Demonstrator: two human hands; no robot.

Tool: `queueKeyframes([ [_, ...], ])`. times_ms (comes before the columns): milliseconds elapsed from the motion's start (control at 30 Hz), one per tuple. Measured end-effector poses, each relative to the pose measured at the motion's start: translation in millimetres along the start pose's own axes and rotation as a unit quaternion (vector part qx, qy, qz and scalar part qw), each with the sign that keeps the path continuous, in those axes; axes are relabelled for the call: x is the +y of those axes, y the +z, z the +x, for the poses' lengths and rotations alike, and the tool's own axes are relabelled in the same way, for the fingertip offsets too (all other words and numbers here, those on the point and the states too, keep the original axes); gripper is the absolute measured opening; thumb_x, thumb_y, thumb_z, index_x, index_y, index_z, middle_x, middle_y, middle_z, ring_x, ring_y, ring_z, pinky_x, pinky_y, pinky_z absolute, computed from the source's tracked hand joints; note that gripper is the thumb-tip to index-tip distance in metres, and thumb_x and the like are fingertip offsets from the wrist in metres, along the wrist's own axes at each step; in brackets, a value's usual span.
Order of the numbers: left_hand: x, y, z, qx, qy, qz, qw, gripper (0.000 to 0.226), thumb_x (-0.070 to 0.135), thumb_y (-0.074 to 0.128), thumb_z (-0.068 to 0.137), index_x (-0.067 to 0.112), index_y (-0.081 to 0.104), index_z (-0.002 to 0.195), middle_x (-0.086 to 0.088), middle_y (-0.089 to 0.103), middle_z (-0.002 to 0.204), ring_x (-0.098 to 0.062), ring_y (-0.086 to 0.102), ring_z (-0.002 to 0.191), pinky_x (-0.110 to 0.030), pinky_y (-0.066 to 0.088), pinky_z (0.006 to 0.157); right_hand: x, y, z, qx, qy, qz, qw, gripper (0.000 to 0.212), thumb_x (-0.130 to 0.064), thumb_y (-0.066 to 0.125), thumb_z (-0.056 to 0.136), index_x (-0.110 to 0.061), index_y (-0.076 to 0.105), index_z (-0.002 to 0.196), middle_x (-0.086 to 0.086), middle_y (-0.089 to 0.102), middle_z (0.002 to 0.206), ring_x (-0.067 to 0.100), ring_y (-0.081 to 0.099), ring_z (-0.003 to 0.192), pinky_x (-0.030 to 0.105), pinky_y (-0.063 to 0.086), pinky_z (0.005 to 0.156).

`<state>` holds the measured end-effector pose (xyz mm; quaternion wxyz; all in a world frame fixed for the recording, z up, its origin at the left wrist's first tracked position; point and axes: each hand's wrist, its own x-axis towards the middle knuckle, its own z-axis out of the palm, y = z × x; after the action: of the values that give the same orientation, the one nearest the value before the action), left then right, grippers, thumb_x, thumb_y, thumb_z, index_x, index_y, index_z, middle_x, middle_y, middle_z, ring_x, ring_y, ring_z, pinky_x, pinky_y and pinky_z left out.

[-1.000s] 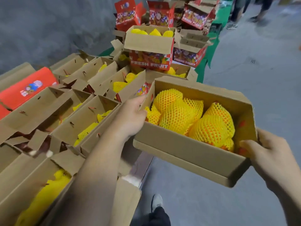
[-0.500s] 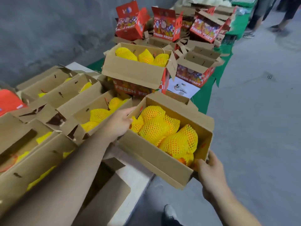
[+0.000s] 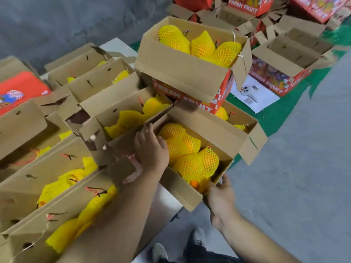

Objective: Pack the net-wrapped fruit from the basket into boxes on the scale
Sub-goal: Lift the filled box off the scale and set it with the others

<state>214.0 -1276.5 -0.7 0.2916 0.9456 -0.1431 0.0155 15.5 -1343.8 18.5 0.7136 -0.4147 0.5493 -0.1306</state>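
Half a second on, the box (image 3: 191, 188) of netted fruit (image 3: 191, 158) has come in from beyond the table edge and now sits low among the row of packed boxes, its far end tucked under the raised carton (image 3: 182, 71) printed FRESH FRUIT. Both hands have travelled with it. The left hand (image 3: 151, 149) lies over the box's left wall, fingers curled across the rim and thumb toward the fruit, gripping the cardboard. The right hand (image 3: 221, 198) clasps the near right corner, thumb up against the end wall and fingers wrapped beneath. Inside the box lie several fruit in yellow foam net, orange skin showing through the mesh; one bare orange patch shows at the near corner.

Just left of it stands another open box (image 3: 114, 118) with yellow-netted fruit, touching or nearly touching the held one. More open boxes run toward the camera along the left, each holding netted fruit. The raised carton also carries three netted fruit. Behind it lie empty flapped cartons on a green cloth (image 3: 273, 118), with a white sheet (image 3: 256, 97) on it. Grey floor (image 3: 303, 168) spreads to the right, and a shoe (image 3: 197, 237) shows below.
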Motion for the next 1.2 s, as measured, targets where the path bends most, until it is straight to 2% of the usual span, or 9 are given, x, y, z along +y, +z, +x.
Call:
queueKeyframes([
  [100, 22, 4, -49, 0.048, -0.086, -0.149, 0.984, 0.059, 0.020, 0.048, 0.109, 0.009, 0.029, 0.164, -0.016, 0.027, 0.168, -0.034, 0.026, 0.155, -0.047, 0.023, 0.126, -1, -14, 0, -0.042, 0.000, -0.047, 0.998, 0.058, -0.004, 0.059, 0.100, -0.042, 0.036, 0.138, 0.001, 0.064, 0.136, 0.025, 0.067, 0.117, 0.045, 0.060, 0.093],
  [167, 28, 6, -71, 0.047, -0.167, -0.268, 0.948, 0.062, 0.028, 0.044, 0.111, 0.011, 0.021, 0.166, -0.018, 0.028, 0.168, -0.034, 0.033, 0.151, -0.039, 0.028, 0.120, -9, -28, 3, -0.054, -0.047, -0.104, 0.992, 0.078, -0.010, 0.063, 0.098, -0.047, 0.013, 0.146, 0.002, 0.057, 0.136, 0.024, 0.069, 0.108, 0.036, 0.064, 0.076],
  [233, 31, 7, -86, 0.012, -0.239, -0.339, 0.910, 0.062, 0.037, 0.039, 0.112, 0.017, 0.018, 0.167, -0.016, 0.032, 0.167, -0.034, 0.040, 0.149, -0.038, 0.037, 0.115, -22, -42, 10, -0.054, -0.154, -0.232, 0.959, 0.100, -0.019, 0.066, 0.097, -0.057, -0.010, 0.149, 0.000, 0.048, 0.143, 0.023, 0.069, 0.102, 0.045, 0.064, 0.081],
  [367, 28, 2, -109, -0.062, -0.188, -0.327, 0.924, 0.062, 0.022, 0.044, 0.111, 0.026, 0.016, 0.167, -0.010, 0.041, 0.162, -0.030, 0.054, 0.138, -0.044, 0.048, 0.112, -48, -50, 25, -0.133, -0.197, -0.456, 0.858, 0.099, -0.040, 0.058, 0.100, -0.059, -0.026, 0.150, 0.009, 0.057, 0.135, 0.028, 0.072, 0.092, 0.046, 0.060, 0.088],
  [500, 10, -9, -108, -0.100, -0.188, -0.319, 0.924, 0.075, 0.008, 0.048, 0.102, 0.032, 0.016, 0.166, -0.004, 0.050, 0.157, -0.016, 0.059, 0.117, -0.031, 0.048, 0.101, -58, -42, 30, -0.139, -0.196, -0.544, 0.804, 0.103, -0.044, 0.057, 0.099, -0.051, -0.031, 0.151, 0.011, 0.067, 0.108, 0.022, 0.067, 0.083, 0.037, 0.058, 0.074],
  [633, -9, -15, -122, -0.087, -0.211, -0.282, 0.932, 0.074, 0.008, 0.042, 0.105, 0.031, 0.010, 0.168, -0.005, 0.035, 0.168, -0.025, 0.049, 0.139, -0.033, 0.040, 0.107, -48, -38, 18, -0.134, -0.250, -0.544, 0.790, 0.096, -0.042, 0.062, 0.094, -0.045, -0.011, 0.155, 0.009, 0.066, 0.100, 0.012, 0.057, 0.066, 0.023, 0.040, 0.052],
  [767, -22, -18, -130, -0.070, -0.248, -0.263, 0.930, 0.073, 0.008, 0.041, 0.106, 0.028, 0.009, 0.168, -0.012, 0.036, 0.166, -0.036, 0.047, 0.141, -0.040, 0.039, 0.115, -31, -37, 12, -0.136, -0.312, -0.525, 0.780, 0.058, -0.031, 0.059, 0.096, -0.036, 0.023, 0.141, -0.006, 0.056, 0.073, 0.005, 0.055, 0.058, 0.023, 0.037, 0.045],
  [967, -2, -21, -119, -0.131, -0.233, -0.337, 0.903, 0.072, 0.013, 0.041, 0.108, 0.033, 0.008, 0.168, -0.006, 0.032, 0.169, -0.035, 0.045, 0.144, -0.057, 0.042, 0.118, -45, -42, 35, -0.114, -0.240, -0.463, 0.845, 0.022, -0.028, 0.048, 0.103, -0.034, 0.037, 0.120, 0.009, 0.068, 0.083, 0.025, 0.068, 0.072, 0.042, 0.059, 0.068],
  [1200, 38, -14, -124, -0.183, -0.258, -0.361, 0.877, 0.064, 0.052, 0.032, 0.111, 0.038, 0.003, 0.167, 0.000, 0.028, 0.171, -0.035, 0.042, 0.149, -0.050, 0.041, 0.117, -57, -36, 33, -0.087, -0.145, -0.480, 0.861, 0.070, -0.031, 0.055, 0.101, -0.035, 0.004, 0.149, -0.002, 0.045, 0.098, 0.022, 0.057, 0.084, 0.041, 0.050, 0.083],
])
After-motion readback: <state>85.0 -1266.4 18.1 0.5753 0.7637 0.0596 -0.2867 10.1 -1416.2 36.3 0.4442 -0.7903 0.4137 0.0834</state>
